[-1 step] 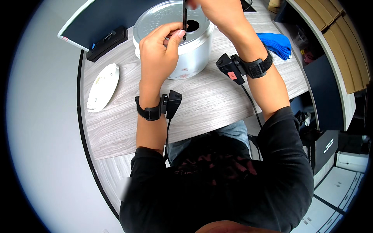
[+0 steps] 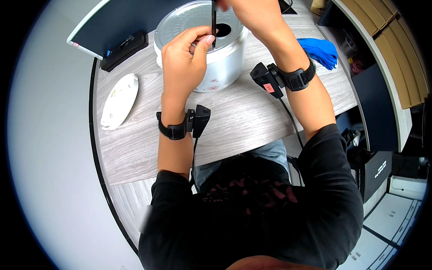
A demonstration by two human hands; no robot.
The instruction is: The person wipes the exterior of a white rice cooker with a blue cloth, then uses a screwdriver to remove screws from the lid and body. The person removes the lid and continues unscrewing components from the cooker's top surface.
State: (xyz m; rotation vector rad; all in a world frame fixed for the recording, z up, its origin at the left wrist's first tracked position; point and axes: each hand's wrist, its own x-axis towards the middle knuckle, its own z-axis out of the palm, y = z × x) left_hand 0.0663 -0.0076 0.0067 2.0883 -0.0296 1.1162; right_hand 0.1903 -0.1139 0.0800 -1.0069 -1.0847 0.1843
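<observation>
A round white pot-like appliance [image 2: 225, 67] with a pinkish flower print stands at the far middle of the desk, probably a rice cooker. On its top lies a silvery grey disc [image 2: 180, 22] with a dark round hole [image 2: 223, 30] to the right. A slim black screwdriver-like rod [image 2: 213, 18] stands upright over the disc's near edge. My left hand [image 2: 182, 63] pinches the rod's lower end between thumb and forefinger. My right hand [image 2: 252, 13] is closed at the rod's upper part; its fingers are blurred and partly cut off by the picture's upper edge.
A white oval plastic cover [image 2: 120, 102] lies on the left of the desk. Behind it sits a long black case [image 2: 124, 51] by the dark partition. A blue cloth [image 2: 319, 51] lies at right, beside a shelf [image 2: 382, 67]. Cabled black devices are strapped to both wrists.
</observation>
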